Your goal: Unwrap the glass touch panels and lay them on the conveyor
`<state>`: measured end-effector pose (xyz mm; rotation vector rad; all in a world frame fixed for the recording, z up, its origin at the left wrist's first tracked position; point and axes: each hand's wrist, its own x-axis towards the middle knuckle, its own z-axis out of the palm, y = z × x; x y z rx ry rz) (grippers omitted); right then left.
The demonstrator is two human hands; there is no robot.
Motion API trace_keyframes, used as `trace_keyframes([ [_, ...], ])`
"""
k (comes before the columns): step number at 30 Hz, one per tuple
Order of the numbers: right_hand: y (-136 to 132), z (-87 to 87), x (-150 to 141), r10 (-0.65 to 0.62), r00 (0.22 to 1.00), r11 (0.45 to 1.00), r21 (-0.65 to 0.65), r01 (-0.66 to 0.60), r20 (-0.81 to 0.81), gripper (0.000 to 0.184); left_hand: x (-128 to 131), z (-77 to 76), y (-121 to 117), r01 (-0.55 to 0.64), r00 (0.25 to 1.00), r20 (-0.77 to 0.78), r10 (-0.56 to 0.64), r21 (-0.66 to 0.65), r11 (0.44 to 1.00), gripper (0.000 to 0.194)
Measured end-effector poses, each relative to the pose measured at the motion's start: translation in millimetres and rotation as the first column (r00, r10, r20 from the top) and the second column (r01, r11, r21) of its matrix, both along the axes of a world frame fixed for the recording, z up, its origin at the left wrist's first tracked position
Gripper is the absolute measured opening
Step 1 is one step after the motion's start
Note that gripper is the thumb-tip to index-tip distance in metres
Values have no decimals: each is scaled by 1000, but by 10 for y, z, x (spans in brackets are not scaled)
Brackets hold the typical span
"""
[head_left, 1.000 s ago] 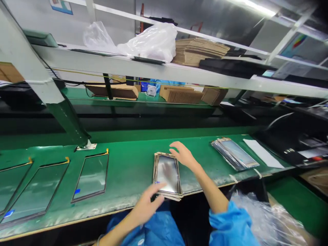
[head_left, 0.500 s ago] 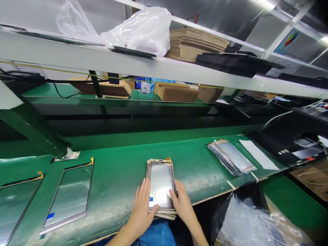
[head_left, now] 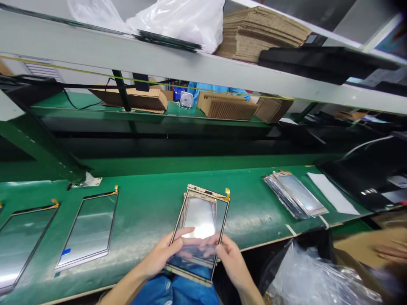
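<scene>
Both my hands hold a clear touchscreen glass panel [head_left: 190, 263] by its long sides, tilted above the bench. It has a thin dark border and an orange flex tail at its top right. My left hand [head_left: 160, 254] grips the left edge, and my right hand [head_left: 231, 258] the right edge; their fingers show through the glass from behind. Through the panel I see a stack of screen panels [head_left: 199, 212] on the green bench. To the left lie separate glass panels, one [head_left: 87, 228] with a blue tab and another [head_left: 23, 241] further out.
Wrapped screens [head_left: 295, 192] are piled at the right beside a white strip [head_left: 332, 192]. A clear plastic bag [head_left: 311, 275] hangs below the bench edge. Another person's hand [head_left: 392, 252] is near cardboard at far right. A shelf [head_left: 95, 53] crosses above; a green post [head_left: 47, 150] stands left.
My hands were around the stack on the bench. Now they hold one glass panel raised off it and tilted towards me. Cardboard and another person's hand have appeared at the right.
</scene>
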<state>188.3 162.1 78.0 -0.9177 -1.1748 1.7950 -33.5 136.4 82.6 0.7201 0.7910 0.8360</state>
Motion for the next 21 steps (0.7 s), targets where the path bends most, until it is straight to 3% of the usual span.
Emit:
trace_keyframes([
  [3, 270, 79, 154, -1, 998, 994, -111, -7, -65, 63, -27, 73, -74, 27, 1000, -7, -27, -45, 999, 60],
  [5, 471, 115, 250, 33, 998, 964, -262, -46, -53, 68, -33, 94, -91, 53, 998, -40, -55, -58, 997, 60],
  [7, 621, 160, 326, 109, 994, 941, -322, -104, -2, 68, -32, 110, -90, 83, 993, -82, -88, -68, 994, 60],
  [11, 698, 316, 390, 206, 965, 964, -201, -172, 161, 67, -41, 130, -96, 106, 985, -129, -118, -93, 990, 61],
  [15, 593, 378, 323, 63, 953, 998, -30, -57, 298, 60, -67, 120, -136, 114, 980, -146, -134, -139, 984, 64],
  [18, 498, 230, 191, -105, 931, 994, 38, 98, 349, 59, -64, 79, -135, 76, 980, -164, -115, -227, 971, 67],
  [21, 457, 21, 91, -185, 905, 983, 67, 173, 384, 56, -51, 16, -77, 46, 969, -224, -104, -250, 967, 73],
])
